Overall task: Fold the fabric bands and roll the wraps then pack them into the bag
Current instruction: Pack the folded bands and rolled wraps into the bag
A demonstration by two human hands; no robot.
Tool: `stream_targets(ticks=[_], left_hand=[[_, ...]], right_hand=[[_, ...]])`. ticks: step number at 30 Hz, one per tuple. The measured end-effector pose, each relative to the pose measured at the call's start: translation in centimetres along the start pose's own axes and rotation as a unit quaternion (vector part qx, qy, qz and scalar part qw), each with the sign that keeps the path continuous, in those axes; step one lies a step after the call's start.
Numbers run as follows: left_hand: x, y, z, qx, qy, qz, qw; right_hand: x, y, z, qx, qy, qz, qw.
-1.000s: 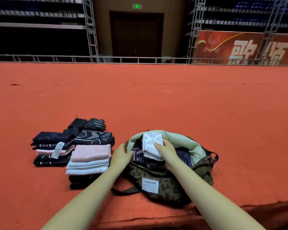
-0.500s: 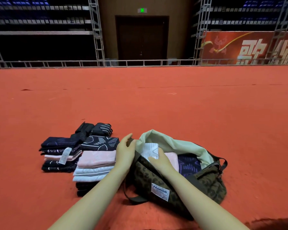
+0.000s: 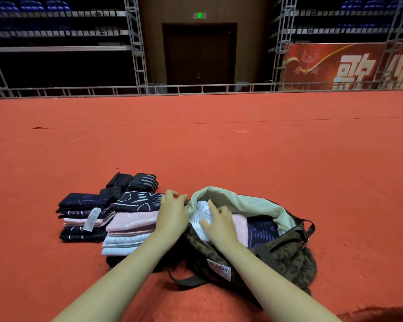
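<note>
A camouflage bag (image 3: pixel 286 259) with a pale green lining lies open on the red carpet. Inside it sit a white patterned folded band (image 3: pixel 199 217), a pink one (image 3: pixel 240 225) and a dark navy one (image 3: pixel 263 231). My right hand (image 3: pixel 219 223) presses flat on the white band inside the bag. At the bag's left rim my left hand (image 3: pixel 172 213) holds the opening, fingers curled over the edge. Left of the bag stand stacks of folded bands (image 3: pixel 128 231) in pink, pale blue and black, and two dark rolled wraps (image 3: pixel 133 182) lie behind them.
The red carpet (image 3: pixel 242 154) stretches far ahead and to the right. A second stack of dark and pink bands (image 3: pixel 84 217) with a white label sits at the far left. The bag's strap (image 3: pixel 186 281) loops out toward me. Metal rails and a dark door stand far back.
My right hand has pushed the white band down into the bag and now lies flat on it. My left hand moved up onto the bag's rim.
</note>
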State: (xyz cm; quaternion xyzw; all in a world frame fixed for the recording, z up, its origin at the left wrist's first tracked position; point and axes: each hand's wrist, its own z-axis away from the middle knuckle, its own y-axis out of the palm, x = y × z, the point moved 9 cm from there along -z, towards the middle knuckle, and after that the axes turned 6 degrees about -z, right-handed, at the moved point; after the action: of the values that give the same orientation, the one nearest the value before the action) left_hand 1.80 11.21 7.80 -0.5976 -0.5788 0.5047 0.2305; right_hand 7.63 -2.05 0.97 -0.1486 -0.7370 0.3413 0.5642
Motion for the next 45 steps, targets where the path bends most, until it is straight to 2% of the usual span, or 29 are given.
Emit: stream_targets(ticks=[1,4,7,10,13,14,16,18,20,23,25,27,30,33,38,41,45], left_hand=[[-0.3,-0.2,0.1,-0.01,0.015,-0.022,1.0],[-2.6,-0.6,0.6,-0.039,0.111,-0.028,0.993],[-5.7,0.9,1.2,0.038,0.194,-0.038,0.98],[-6.0,4.0,1.1,0.138,0.194,-0.08,0.968],[-4.6,6.3,0.9,0.18,0.176,-0.138,0.958],[-4.0,6.8,0.9,0.185,0.167,-0.168,0.954],[-3.3,7.5,1.1,0.202,0.145,-0.203,0.947],[-2.9,8.0,1.2,0.223,0.122,-0.181,0.95],[-2.8,8.1,0.9,0.228,0.111,-0.157,0.955],[-3.3,7.2,0.7,0.214,0.124,-0.131,0.96],[-4.1,5.3,1.1,0.185,0.145,-0.066,0.97],[-4.9,2.2,1.7,0.123,0.178,0.003,0.976],[-4.2,-3.1,2.3,0.022,0.198,0.044,0.979],[-1.2,-7.2,1.7,-0.034,0.153,0.049,0.986],[6.8,-8.5,1.6,-0.046,0.022,0.003,0.999],[11.5,-7.1,2.8,-0.017,-0.073,-0.013,0.997],[15.1,-4.1,5.0,0.043,-0.128,0.026,0.991]], right_hand=[[0.0,-0.4,-0.1,-0.011,-0.01,0.025,1.0],[-0.8,-1.3,0.0,0.0,-0.016,-0.043,0.999],[-0.7,-2.2,0.4,0.008,-0.055,-0.041,0.998],[-0.3,-2.9,0.3,0.039,-0.087,-0.033,0.995],[-1.2,-5.2,0.0,-0.024,-0.072,0.136,0.988],[-1.6,-5.8,0.1,-0.04,-0.065,0.158,0.985],[-2.6,-5.7,0.4,-0.023,-0.055,0.125,0.99],[-3.4,-5.3,1.0,-0.002,-0.053,0.083,0.995],[-3.7,-5.3,1.6,-0.016,-0.062,0.056,0.996],[-3.5,-5.7,2.3,-0.031,-0.062,-0.01,0.998],[-3.2,-6.4,2.6,-0.041,-0.055,-0.056,0.996],[-2.5,-7.2,2.6,-0.058,-0.06,-0.082,0.993],[-0.4,-7.8,2.5,-0.065,-0.07,-0.134,0.986],[3.1,-7.0,2.3,-0.044,-0.082,-0.185,0.978],[8.4,-3.4,2.0,0.004,-0.107,-0.216,0.971],[10.3,-0.8,1.8,0.02,-0.112,-0.198,0.974],[12.3,3.0,1.3,0.059,-0.123,-0.163,0.977]])
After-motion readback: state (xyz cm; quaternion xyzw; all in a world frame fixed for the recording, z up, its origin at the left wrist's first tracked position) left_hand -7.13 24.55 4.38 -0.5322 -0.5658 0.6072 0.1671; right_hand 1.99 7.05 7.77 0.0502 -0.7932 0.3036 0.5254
